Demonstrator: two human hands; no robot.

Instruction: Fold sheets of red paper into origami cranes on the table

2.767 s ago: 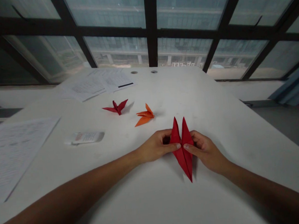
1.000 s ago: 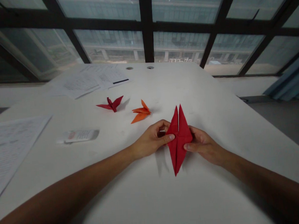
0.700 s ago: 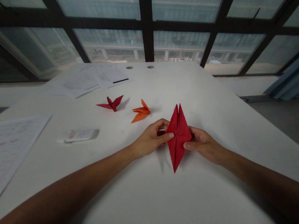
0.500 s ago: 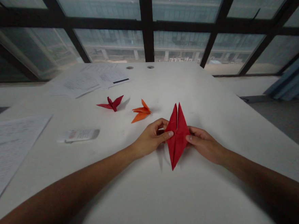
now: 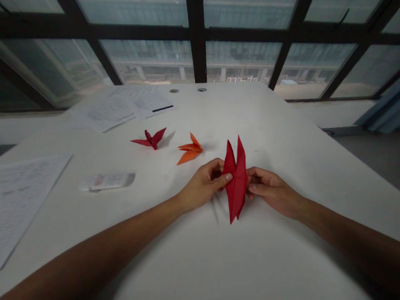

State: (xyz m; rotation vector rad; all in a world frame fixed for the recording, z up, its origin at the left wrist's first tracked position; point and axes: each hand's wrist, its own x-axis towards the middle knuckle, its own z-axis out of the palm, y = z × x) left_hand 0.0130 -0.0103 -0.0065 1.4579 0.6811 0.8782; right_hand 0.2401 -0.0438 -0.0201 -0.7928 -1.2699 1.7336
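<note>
A folded red origami paper [image 5: 237, 181], long and pointed at both ends, is held upright above the white table. Its two upper points stand apart. My left hand [image 5: 207, 181] pinches its left side, thumb on the front face and fingers behind. At its right edge, my right hand [image 5: 273, 190] has thumb and fingers closed on the paper's rim; some fingertips are hidden behind it. Beyond my left hand lie a finished-looking orange origami bird [image 5: 190, 149] and a dark red origami bird [image 5: 150, 139].
On the left of the white table [image 5: 208, 268] lie a white labelled packet or tube [image 5: 109, 181] and a printed sheet [image 5: 21, 199]. More printed papers [image 5: 121, 107] are spread at the far left. Two cable holes [image 5: 201, 90] sit near the far edge, before the windows.
The red paper has turned and its faces have spread, so its upper points are wider apart and a second lower tip shows. My right thumb has moved off its front face to the edge.
</note>
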